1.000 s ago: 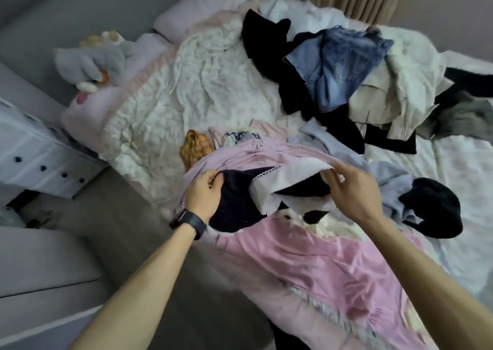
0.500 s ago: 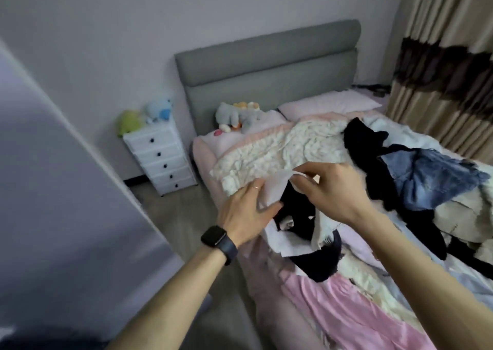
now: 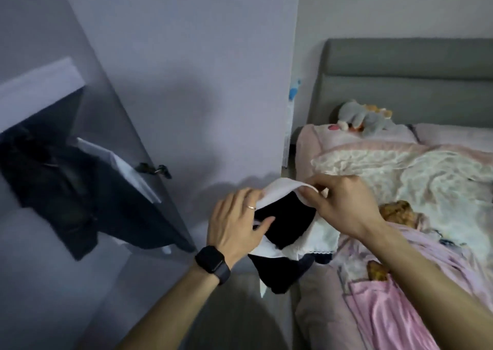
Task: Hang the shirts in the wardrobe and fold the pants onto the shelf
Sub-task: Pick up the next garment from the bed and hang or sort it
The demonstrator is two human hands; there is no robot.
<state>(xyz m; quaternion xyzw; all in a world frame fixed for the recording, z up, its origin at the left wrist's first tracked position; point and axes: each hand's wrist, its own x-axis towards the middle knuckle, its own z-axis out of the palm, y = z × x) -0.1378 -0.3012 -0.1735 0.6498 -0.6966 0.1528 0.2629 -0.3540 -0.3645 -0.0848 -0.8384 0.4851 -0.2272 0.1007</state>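
Lifted off the bed since a moment ago, the black-and-white garment [image 3: 286, 225] is now held in the air between the open wardrobe [image 3: 173, 83], where dark clothes [image 3: 66, 189] hang, and the bed [image 3: 400, 83]. The left hand [image 3: 237, 225] grips it, thumb on the black cloth. The right hand [image 3: 344, 205] pinches its white edge.

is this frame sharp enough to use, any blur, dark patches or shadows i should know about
Head view: dim, bluish light; the left hand, right hand and the black-and-white garment they hold are fairly sharp; the dark clothes hanging at left are smeared and nearly black; the hands cast a soft shadow on the wardrobe door; wide-angle distortion tilts the door's edges.
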